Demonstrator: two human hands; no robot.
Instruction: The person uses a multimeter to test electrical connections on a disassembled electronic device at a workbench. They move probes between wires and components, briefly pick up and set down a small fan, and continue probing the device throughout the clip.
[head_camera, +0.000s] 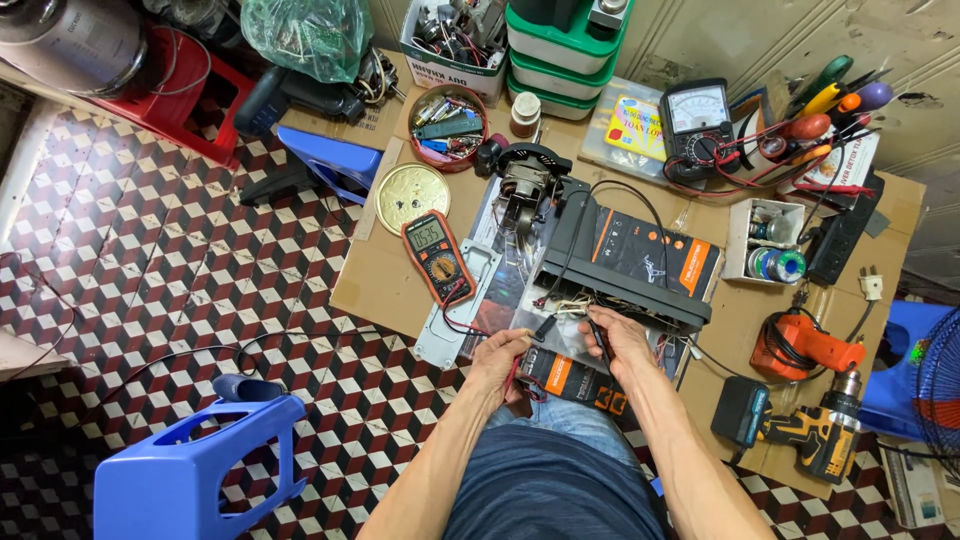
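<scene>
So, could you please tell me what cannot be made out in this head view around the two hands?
- Probe tips: hidden by the left hand and right hand.
- Wiring inside the black device: too small, in shadow.
- Orange multimeter reading: too small.
- Black and orange piece: partly covered by the hands.
- Blue fan: cut off by the right edge.

Digital multimeter (436, 255) lies left of the opened device (625, 265); cordless drill (815, 435) lies right

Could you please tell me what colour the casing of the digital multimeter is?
The digital multimeter has an orange casing around a dark face, seen in the head view.
</scene>
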